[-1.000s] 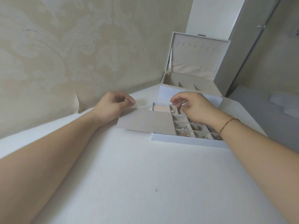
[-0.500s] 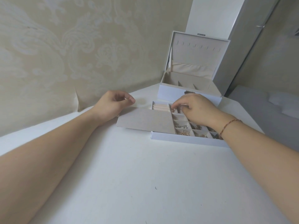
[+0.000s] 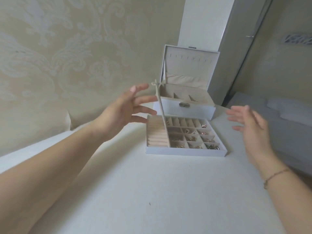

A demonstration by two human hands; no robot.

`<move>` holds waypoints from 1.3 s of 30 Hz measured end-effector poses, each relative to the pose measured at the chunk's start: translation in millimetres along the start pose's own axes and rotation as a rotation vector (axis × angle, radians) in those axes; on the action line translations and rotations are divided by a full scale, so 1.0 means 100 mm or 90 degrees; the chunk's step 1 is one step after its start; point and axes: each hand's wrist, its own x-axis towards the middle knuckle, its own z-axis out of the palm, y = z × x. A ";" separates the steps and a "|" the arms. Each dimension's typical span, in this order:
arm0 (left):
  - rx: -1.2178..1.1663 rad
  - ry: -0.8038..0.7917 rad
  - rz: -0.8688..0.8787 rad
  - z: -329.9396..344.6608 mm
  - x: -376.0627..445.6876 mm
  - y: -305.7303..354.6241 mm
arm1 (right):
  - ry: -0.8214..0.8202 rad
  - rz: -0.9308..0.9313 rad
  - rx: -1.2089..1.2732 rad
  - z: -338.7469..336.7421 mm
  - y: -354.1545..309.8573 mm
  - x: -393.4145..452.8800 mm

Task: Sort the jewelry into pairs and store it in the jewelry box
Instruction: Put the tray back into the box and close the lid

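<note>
A white jewelry tray (image 3: pixel 184 152) lies on the table, with pink ring rolls on its left and a grid of small cells holding gold earrings (image 3: pixel 192 138) on its right. Its beige flap (image 3: pixel 161 110) stands almost upright over the tray. My left hand (image 3: pixel 124 110) hovers with fingers spread just left of the flap; whether they touch is unclear. My right hand (image 3: pixel 249 125) is raised to the right of the tray, open and holding nothing. Behind the tray the white jewelry box (image 3: pixel 189 107) stands with its lid up.
The white table (image 3: pixel 135 191) stretches toward me. A patterned wall is at the left and behind. A grey cabinet (image 3: pixel 236 48) rises at the back right, and a grey surface lies beyond the table's right edge.
The flap that lay flat to the left of the tray now stands nearly upright. My left hand has opened and risen. My right hand has left the tray's cells and moved right.
</note>
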 end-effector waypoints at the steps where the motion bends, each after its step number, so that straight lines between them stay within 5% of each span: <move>1: 0.115 -0.047 -0.005 0.16 -0.02 -0.03 | -0.007 0.048 0.039 -0.07 0.04 -0.03; 5: 0.702 -0.175 0.110 0.53 -0.15 -0.33 | -0.110 0.097 0.009 -0.13 0.14 -0.13; 7: 0.833 -0.208 0.153 0.59 -0.18 -0.41 | -0.136 0.094 -0.012 -0.10 0.13 -0.18; 20: 0.852 -0.170 0.145 0.58 -0.18 -0.55 | -0.410 0.124 -0.155 -0.11 0.29 -0.22; 27: 0.903 -0.130 0.171 0.62 -0.15 -0.59 | -0.415 0.023 -0.450 -0.03 0.21 -0.19; 39: 0.963 -0.190 0.137 0.68 0.09 -0.45 | -0.336 -0.031 -0.507 0.08 0.12 -0.37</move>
